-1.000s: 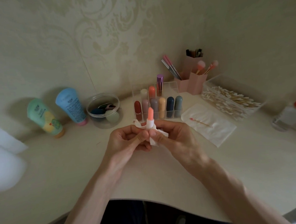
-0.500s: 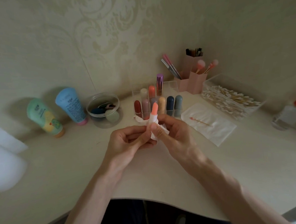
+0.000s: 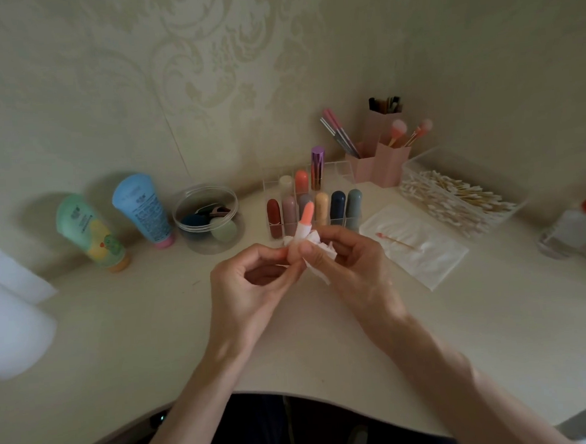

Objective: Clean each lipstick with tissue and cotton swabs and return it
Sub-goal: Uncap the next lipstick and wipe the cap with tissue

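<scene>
Head view: the lipstick (image 3: 303,223) is held upright above the desk (image 3: 153,316), just in front of the clear organizer (image 3: 342,177) and between both hands.

1. Hand state. The left hand (image 3: 251,286) pinches the lower tube between thumb and forefinger. The right hand (image 3: 352,262) pinches a crumpled white tissue (image 3: 322,271) against the tube with its thumb, and its other fingers are curled behind.

2. Handling (judgement).
- The item appears light, and its tube rigid. Take hold on the tube only.
- The exposed bullet is probably soft and waxy. It may smear, dent or snap under side load, so do not grip it.
- Wipe with light pressure. The tissue is thin and likely to tear.

3. Appearance. The bullet is coral-orange with a rounded, slanted tip. It stands extended above a white inner sleeve. Tissue and fingers hide the lower tube. Residue on the surface is too small to tell.

4. Return position. The organizer holds capped lipsticks in two rows, and some rear compartments look vacant. Which compartment belongs to this lipstick cannot be determined.
</scene>
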{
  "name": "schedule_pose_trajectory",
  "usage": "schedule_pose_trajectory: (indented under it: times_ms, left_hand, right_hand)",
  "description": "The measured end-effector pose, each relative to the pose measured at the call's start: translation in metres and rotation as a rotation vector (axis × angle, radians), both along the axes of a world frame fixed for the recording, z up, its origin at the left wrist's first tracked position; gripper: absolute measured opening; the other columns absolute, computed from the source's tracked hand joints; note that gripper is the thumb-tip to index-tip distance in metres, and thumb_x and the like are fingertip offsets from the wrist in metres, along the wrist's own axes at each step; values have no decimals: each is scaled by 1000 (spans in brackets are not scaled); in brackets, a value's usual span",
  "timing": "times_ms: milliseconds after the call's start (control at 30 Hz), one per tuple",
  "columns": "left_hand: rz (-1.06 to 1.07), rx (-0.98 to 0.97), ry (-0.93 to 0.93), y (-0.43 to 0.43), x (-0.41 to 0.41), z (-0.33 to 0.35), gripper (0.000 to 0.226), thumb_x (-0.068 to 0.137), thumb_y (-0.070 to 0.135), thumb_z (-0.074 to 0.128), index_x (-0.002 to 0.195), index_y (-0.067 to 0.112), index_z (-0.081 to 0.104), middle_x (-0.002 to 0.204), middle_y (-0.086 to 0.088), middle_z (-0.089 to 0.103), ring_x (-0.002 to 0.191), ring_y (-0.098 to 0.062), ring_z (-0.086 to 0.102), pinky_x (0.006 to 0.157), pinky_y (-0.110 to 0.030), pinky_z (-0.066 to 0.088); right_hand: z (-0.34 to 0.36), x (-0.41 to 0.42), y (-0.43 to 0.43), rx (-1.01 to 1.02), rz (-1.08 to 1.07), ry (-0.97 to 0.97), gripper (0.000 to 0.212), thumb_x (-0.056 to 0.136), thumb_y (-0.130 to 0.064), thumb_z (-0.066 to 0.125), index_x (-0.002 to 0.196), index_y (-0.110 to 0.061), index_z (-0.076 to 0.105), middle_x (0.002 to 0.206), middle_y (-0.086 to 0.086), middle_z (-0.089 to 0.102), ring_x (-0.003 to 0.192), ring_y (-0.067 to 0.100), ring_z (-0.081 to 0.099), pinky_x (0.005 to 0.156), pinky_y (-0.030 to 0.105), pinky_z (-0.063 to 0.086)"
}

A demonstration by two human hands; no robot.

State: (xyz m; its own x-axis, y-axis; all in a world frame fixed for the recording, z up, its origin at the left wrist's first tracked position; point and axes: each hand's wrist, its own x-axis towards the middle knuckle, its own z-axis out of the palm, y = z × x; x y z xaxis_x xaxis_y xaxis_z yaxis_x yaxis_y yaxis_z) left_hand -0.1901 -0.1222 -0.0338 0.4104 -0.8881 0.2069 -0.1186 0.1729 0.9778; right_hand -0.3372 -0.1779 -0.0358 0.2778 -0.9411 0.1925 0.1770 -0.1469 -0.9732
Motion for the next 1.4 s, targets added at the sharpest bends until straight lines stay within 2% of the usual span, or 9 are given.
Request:
schedule_pose_trajectory:
  times_ms: [167,300,367,533,700,833,967,1233,1400]
  left_hand:
    - [-87,-3,80,-2,3,0,21,78,10,84,95,0,76,79,-10,79,69,-23,76,69,-23,59]
    - [-138,-33,63,-4,6,-2,22,81,14,80,99,1,75,84,-8,78,69,-21,75,69,-24,58]
    - [-182,-43,42,-3,7,-3,21,85,16,76,103,4,76,78,-5,75,62,-19,68,65,-24,55]
    - [-332,-8,37,-4,13,-7,23,92,17,68,113,11,77,68,-8,66,57,-18,56,61,-26,50]
    - [-416,82,128,-5,16,-4,18,85,12,67,96,2,77,64,-1,67,46,-15,53,47,-21,45]
    - [-378,125,152,-3,13,-1,22,81,16,70,97,1,75,72,-9,76,51,-18,66,42,-24,48]
    - [-324,138,102,-3,12,-4,23,80,20,73,97,5,76,81,-15,78,62,-27,75,41,-27,50]
    - [-84,49,-265,3,9,-8,17,78,18,88,84,10,74,74,2,77,61,-17,74,61,-29,57]
    - [94,-23,-628,3,2,-9,26,75,40,85,80,18,71,74,11,74,63,-3,70,61,-29,59]
  right_hand:
    - [2,-3,2,29,76,-13,27,104,-18,61,111,2,78,107,14,80,107,26,75,91,30,59]
    - [2,0,3,-50,190,65,40,114,-19,43,115,7,73,108,27,75,104,49,69,97,62,54]
    - [5,-3,1,-90,244,99,39,115,-15,41,119,10,70,105,36,71,97,54,67,97,67,48]
    - [17,-21,-1,-53,378,135,33,112,-14,47,124,5,71,96,30,73,100,44,70,110,51,48]
    - [18,-22,-3,2,450,159,33,110,-22,53,114,2,75,95,22,78,119,29,70,117,40,43]
    - [17,-20,-2,35,312,150,25,102,-19,66,118,-3,77,109,9,80,108,23,75,102,34,56]
    - [11,-15,-1,44,223,148,22,99,-17,70,116,-6,78,103,10,80,104,29,75,93,32,59]
    - [-2,-5,1,-70,78,216,16,94,-12,78,110,-9,82,95,2,81,90,18,77,79,30,60]
    - [-9,1,2,-118,7,251,10,94,-17,79,102,-13,82,87,0,80,82,22,75,71,33,58]
